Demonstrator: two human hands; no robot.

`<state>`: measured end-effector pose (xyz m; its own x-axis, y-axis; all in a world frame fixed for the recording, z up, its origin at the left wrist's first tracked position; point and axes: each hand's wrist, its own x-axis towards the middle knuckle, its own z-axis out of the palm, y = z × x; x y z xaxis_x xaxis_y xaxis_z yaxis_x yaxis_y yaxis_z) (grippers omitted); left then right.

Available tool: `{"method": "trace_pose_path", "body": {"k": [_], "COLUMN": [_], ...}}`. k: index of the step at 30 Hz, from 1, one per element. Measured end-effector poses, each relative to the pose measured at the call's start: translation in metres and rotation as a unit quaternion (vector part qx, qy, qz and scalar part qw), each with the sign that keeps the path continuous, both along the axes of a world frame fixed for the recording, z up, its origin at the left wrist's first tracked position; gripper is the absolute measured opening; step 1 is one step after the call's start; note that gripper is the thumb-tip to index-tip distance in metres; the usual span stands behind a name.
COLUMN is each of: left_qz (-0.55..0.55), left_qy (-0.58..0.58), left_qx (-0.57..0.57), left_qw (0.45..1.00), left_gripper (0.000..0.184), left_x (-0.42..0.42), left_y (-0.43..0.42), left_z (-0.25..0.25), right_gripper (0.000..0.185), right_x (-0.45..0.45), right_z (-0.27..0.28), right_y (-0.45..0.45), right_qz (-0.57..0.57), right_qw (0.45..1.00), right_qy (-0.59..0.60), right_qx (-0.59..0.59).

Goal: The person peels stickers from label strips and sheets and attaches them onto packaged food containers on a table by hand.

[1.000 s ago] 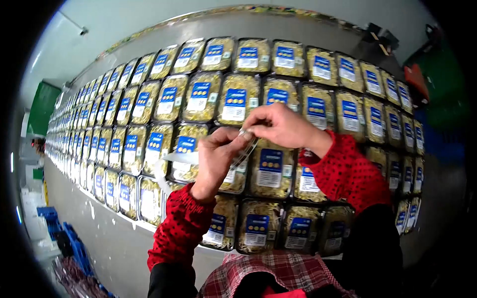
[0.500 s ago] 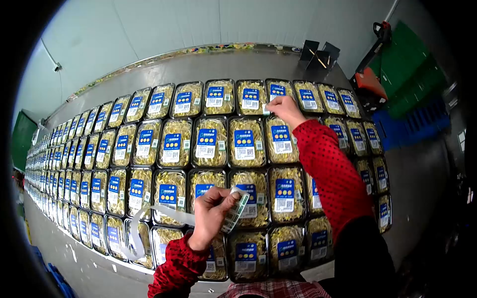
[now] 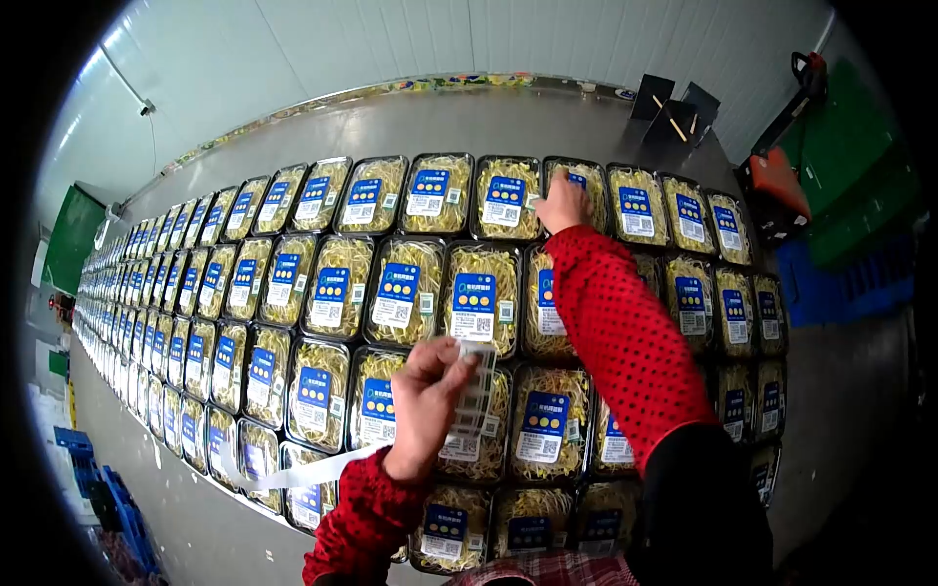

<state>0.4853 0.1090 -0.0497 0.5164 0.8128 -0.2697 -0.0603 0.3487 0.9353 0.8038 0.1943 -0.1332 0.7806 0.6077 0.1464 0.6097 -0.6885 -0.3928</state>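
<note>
My left hand (image 3: 430, 400) is closed, pinching a strip of small printed stickers (image 3: 471, 405) on shiny backing between thumb and fingers. A white backing ribbon (image 3: 313, 473) trails from it to the left over the trays. My right hand (image 3: 565, 203) rests on a black tray of bean sprouts in the far row, partly covering its blue label (image 3: 576, 182). Its thumb and forefinger look apart, the thumb near the edge of the neighbouring sprout tray (image 3: 506, 198). A small white sticker (image 3: 532, 200) shows beside the thumb. Its other fingers are partly hidden.
Long rows of sprout trays (image 3: 332, 285) with blue-and-white labels cover the metal table (image 3: 391, 122). Black panels (image 3: 672, 109) stand at the back right. Beyond the table's right end are a red-and-black machine (image 3: 777, 186) and green crates (image 3: 845, 146). Blue pallets (image 3: 122, 508) lie lower left.
The view has shifted, so the trays sit differently in frame. My right hand has moved from the sticker at the tray edge onto the tray's top. My left hand still holds the strip, now turned more upright.
</note>
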Motion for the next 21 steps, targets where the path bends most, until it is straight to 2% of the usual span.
{"method": "trace_pose_path", "body": {"k": [2,3,4,6,8,10,13,15,18,20,21], "left_qz": [0.004,-0.003,-0.013,-0.024,-0.036,-0.042,-0.066,-0.073,-0.076,-0.086,-0.083], "left_qy": [0.013,0.031,0.046,0.044,0.043,0.047,0.05,0.058,0.062,0.095,0.093], "left_qx": [0.071,0.091,0.11,0.126,0.058,0.074,0.115,0.115,0.132,0.095,0.109], "left_qw": [0.997,0.995,0.993,0.991,0.997,0.995,0.99,0.989,0.986,0.987,0.986], "left_gripper": [0.012,0.012,0.013,0.012,0.013,0.014,0.015,0.016,0.019,0.02,0.021], "left_x": [0.005,0.007,0.011,0.02,0.027,0.034,0.044,0.053,0.062,0.066,0.069], "left_y": [0.009,0.011,0.011,0.007,-0.003,-0.008,-0.012,-0.016,-0.017,-0.017,-0.016], "left_z": [-0.016,-0.021,-0.024,-0.022,-0.012,-0.018,-0.025,-0.021,-0.022,-0.016,-0.02], "right_gripper": [0.037,0.028,0.02,0.013,0.016,0.015,0.016,0.017,0.018,0.018,0.016], "right_x": [-0.016,-0.039,-0.066,-0.095,-0.1,-0.096,-0.087,-0.078,-0.063,-0.056,-0.052], "right_z": [0.006,0.026,0.047,0.062,0.076,0.082,0.082,0.082,0.086,0.087,0.083], "right_y": [-0.028,-0.053,-0.081,-0.12,-0.142,-0.157,-0.174,-0.18,-0.185,-0.184,-0.183], "right_qz": [0.181,0.313,0.43,0.499,0.467,0.475,0.464,0.398,0.398,0.399,0.433], "right_qw": [0.958,0.895,0.806,0.772,0.816,0.822,0.82,0.81,0.796,0.797,0.803], "right_qy": [0.195,0.299,0.393,0.385,0.327,0.3,0.317,0.426,0.448,0.446,0.406], "right_qx": [0.108,0.11,0.109,0.082,0.099,0.097,0.106,0.069,0.086,0.081,0.051]}}
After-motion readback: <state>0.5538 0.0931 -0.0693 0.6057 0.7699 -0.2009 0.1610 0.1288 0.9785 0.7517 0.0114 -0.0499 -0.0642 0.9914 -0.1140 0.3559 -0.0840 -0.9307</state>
